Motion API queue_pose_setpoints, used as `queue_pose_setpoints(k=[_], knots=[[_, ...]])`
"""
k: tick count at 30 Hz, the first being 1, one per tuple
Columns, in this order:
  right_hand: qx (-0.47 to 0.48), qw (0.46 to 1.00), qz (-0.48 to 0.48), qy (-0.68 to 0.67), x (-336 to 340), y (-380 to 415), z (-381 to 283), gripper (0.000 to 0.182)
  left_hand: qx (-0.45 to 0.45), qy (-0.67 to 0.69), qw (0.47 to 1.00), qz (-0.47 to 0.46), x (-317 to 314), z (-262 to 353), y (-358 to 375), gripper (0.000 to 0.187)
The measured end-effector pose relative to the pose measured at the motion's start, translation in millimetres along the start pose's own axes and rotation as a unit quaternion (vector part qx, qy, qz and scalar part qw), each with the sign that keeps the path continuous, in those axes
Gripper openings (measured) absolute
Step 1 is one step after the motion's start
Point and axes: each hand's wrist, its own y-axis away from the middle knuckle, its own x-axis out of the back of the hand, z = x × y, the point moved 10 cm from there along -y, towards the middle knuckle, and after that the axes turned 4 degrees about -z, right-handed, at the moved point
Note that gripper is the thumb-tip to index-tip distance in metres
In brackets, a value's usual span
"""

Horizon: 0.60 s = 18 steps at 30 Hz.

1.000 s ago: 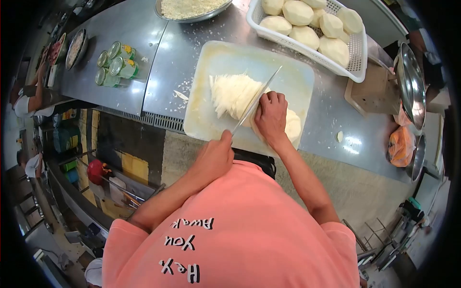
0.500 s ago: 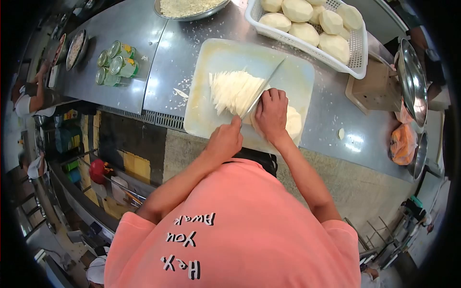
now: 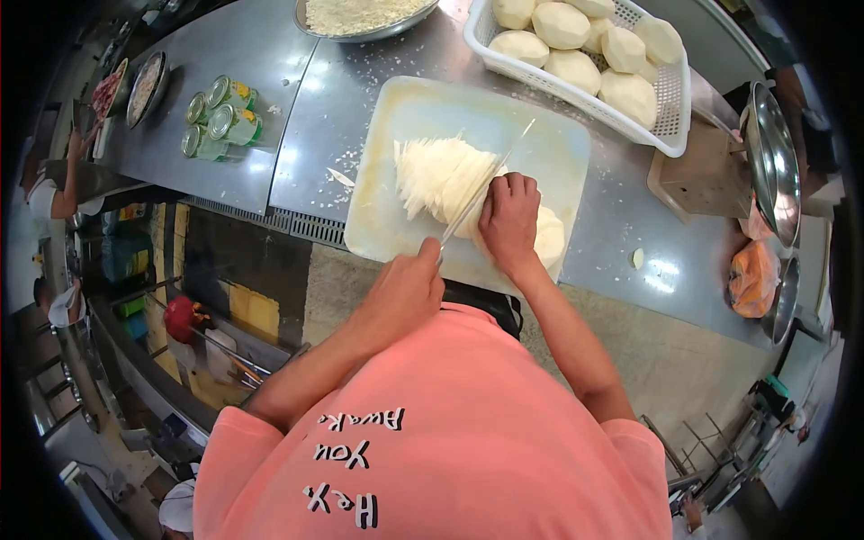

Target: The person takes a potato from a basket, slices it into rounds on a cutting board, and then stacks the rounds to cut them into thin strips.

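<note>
My left hand (image 3: 407,286) is closed around the handle of a long kitchen knife (image 3: 470,206). Its blade points up and to the right, resting against a heap of thin pale vegetable strips (image 3: 439,173). Just right of the blade, my right hand (image 3: 510,214) presses down with curled fingers on the pale peeled vegetable, most of which the hand hides. Beside that wrist lies another cream-coloured vegetable piece (image 3: 550,238). All of this sits on a whitish cutting board (image 3: 541,126).
A white plastic basket (image 3: 576,115) holds several peeled round vegetables. At the top stands a metal bowl (image 3: 364,34) of chopped pale bits. Several green cans (image 3: 236,125) stand left. Metal bowls (image 3: 776,162) and an orange bag (image 3: 754,279) are right. Another person (image 3: 56,193) works far left.
My left hand has pulled the knife back towards my body and slightly left. My right hand stays at about the same spot on the vegetable.
</note>
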Motion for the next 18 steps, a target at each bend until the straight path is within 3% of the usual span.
queue_pose_setpoints(k=[3,9,13,18], knots=[[0.001,1.0,0.02,0.002,5,5,1,0.019,0.043,-0.048,0.998,-0.013,-18,-18,5,0.016],[0.006,0.993,0.014,-0.115,19,4,11,0.015,-0.034,-0.052,0.995,0.08,-28,-27,-42,0.017],[0.012,0.999,0.002,-0.046,13,8,9,0.015,-0.018,-0.009,0.999,0.026,4,3,-11,0.017],[0.009,1.0,-0.007,-0.024,11,11,6,0.016,0.066,-0.073,0.995,-0.023,-27,-19,3,0.016]])
